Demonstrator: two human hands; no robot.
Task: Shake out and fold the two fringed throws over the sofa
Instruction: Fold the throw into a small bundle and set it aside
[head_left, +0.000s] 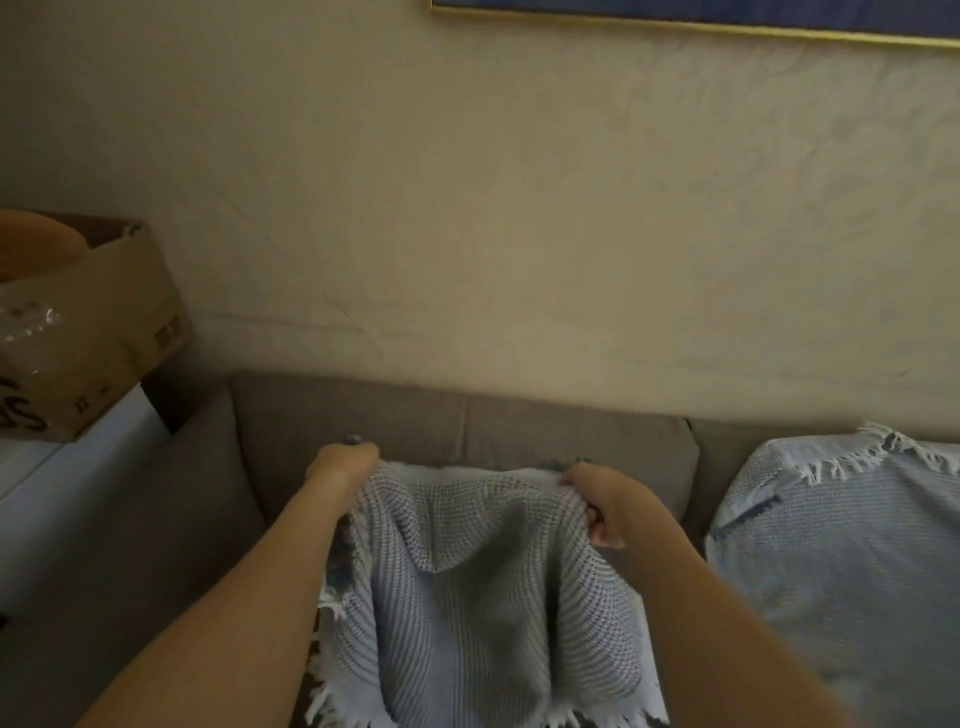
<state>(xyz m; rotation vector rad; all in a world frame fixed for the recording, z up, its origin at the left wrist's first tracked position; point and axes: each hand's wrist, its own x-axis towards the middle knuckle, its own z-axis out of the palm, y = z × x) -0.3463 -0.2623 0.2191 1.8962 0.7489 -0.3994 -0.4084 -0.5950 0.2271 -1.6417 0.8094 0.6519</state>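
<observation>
A pale blue knitted throw (478, 597) with white fringe hangs between my two hands in front of the grey sofa (415, 426). My left hand (340, 467) grips its upper left corner. My right hand (602, 501) grips the upper right corner. The cloth sags in the middle and its fringed edges trail down at the left and bottom. A second pale blue fringed throw (831, 545) lies draped over the sofa's back and seat on the right, fringe showing at its top.
A cardboard box (93, 322) sits on a white surface (67, 467) left of the sofa's arm. A beige wall rises behind the sofa, with the gold-edged frame of a picture (675, 21) at the top.
</observation>
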